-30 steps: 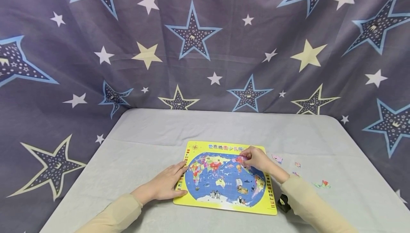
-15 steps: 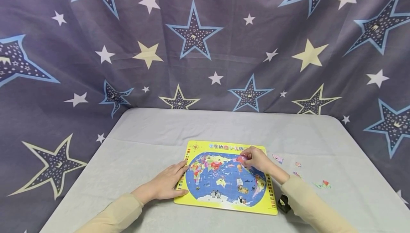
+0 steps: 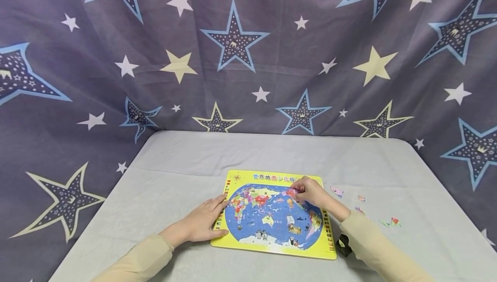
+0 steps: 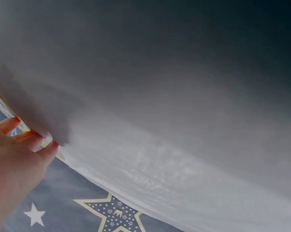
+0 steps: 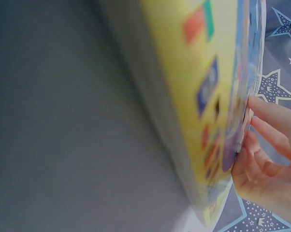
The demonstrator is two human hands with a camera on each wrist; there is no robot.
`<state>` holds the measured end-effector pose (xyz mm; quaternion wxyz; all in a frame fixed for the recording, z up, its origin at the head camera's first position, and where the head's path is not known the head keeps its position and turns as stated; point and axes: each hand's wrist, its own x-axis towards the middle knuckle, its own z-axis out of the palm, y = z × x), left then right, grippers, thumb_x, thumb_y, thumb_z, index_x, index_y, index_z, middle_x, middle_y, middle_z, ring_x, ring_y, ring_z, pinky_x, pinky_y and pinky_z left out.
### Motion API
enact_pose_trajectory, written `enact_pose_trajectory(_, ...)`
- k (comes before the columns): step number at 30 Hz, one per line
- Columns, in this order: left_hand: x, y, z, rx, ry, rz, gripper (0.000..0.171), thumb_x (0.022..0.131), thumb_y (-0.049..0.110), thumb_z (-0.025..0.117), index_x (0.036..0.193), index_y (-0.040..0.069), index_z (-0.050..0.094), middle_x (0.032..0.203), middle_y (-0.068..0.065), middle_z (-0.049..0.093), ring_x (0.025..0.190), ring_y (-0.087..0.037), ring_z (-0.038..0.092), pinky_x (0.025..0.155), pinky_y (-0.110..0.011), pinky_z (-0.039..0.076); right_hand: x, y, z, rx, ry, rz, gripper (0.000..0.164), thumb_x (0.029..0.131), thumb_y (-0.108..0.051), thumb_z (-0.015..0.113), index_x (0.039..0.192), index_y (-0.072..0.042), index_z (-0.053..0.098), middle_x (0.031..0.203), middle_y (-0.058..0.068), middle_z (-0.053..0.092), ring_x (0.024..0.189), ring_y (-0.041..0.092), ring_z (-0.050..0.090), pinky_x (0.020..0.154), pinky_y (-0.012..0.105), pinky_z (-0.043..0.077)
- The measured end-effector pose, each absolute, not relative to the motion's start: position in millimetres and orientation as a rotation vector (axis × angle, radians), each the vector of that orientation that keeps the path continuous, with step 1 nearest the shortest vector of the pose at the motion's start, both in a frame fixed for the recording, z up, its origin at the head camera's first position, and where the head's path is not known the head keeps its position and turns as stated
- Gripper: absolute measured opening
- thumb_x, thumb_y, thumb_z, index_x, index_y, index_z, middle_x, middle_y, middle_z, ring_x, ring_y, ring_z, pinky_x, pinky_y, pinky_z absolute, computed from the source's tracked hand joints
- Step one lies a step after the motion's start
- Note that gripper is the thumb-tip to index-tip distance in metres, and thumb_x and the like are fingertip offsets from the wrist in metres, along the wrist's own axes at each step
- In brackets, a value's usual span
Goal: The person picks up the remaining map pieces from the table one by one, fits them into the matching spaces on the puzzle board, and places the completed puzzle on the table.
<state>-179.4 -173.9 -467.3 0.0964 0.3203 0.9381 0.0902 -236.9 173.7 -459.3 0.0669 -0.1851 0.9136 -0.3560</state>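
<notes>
A yellow-bordered world map puzzle board (image 3: pixel 272 251) lies on the table, its blue oval filled with coloured land shapes. My left hand (image 3: pixel 199 220) rests on the board's left edge with fingers extended; the left wrist view has its fingertips (image 4: pixel 49 150) right at the rim. Over the upper right of the map, my right hand (image 3: pixel 312 192) pinches a pink-red puzzle piece (image 3: pixel 291 192), partly hidden by the fingers. In the right wrist view, the fingertips of the right hand (image 5: pixel 271 154) are bent down close to the map surface.
Several loose puzzle pieces lie to the right of the board, among them a pink-purple piece (image 3: pixel 337 192) and a green-red piece (image 3: pixel 393 222). A black object (image 3: pixel 344 245) sits by the board's lower right corner, beside the right sleeve. A star-patterned curtain (image 3: pixel 248 92) hangs behind the table.
</notes>
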Motion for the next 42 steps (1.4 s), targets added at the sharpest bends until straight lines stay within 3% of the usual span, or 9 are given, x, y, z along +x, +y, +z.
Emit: enact_pose_trajectory(42, -180.1, -173.9, -468.9, 0.948, 2.782, 0.256, 0.083, 0.081, 0.061, 0.042, 0.139, 0.004, 0.024, 0.145, -0.012, 0.017, 0.133, -0.023, 0.016, 0.106, -0.040, 0.019, -233.9, 171.8, -456.9, -0.447, 2.766, -1.057, 0.024, 0.075, 0.001, 0.064, 0.100, 0.003, 0.065, 0.077, 0.004, 0.050, 0.064, 0.013, 0.045, 0.052, 0.021, 0.039)
